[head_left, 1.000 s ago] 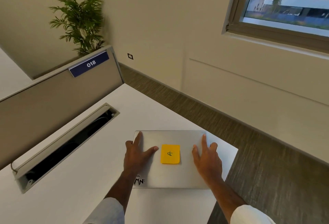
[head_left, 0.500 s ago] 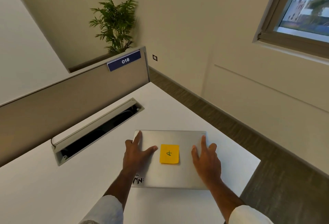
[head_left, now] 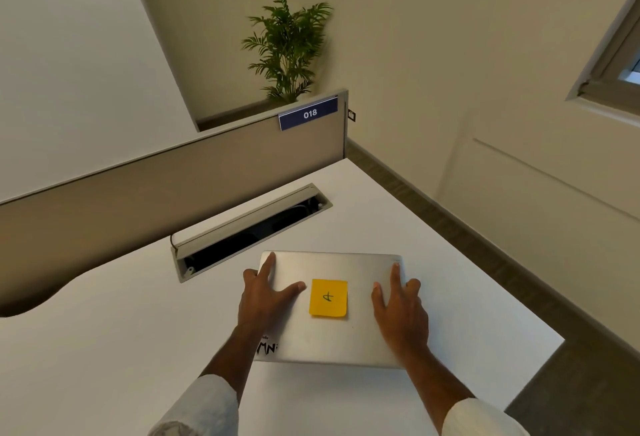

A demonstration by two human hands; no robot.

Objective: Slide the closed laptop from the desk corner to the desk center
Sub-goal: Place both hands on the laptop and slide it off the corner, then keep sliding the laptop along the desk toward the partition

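A closed silver laptop [head_left: 332, 335] lies flat on the white desk [head_left: 121, 349], with a yellow sticky note [head_left: 328, 298] on the middle of its lid and a black sticker at its near left corner. My left hand [head_left: 265, 300] presses on the lid's left side, fingers spread, with some curled over the left edge. My right hand [head_left: 401, 311] presses on the right side, its outer fingers over the right edge. A strip of bare desk separates the laptop from the desk's right corner [head_left: 554, 342].
An open cable tray [head_left: 249, 228] is sunk into the desk just beyond the laptop's far left corner. Behind it stands a beige partition [head_left: 173, 176] with a blue "018" label [head_left: 309, 113]. A potted plant [head_left: 287, 41] and a window [head_left: 620, 58] are further off. Floor lies to the right.
The laptop has slid left under both hands, away from the desk's right corner. More bare desk now shows to its right, and the view has swung left.
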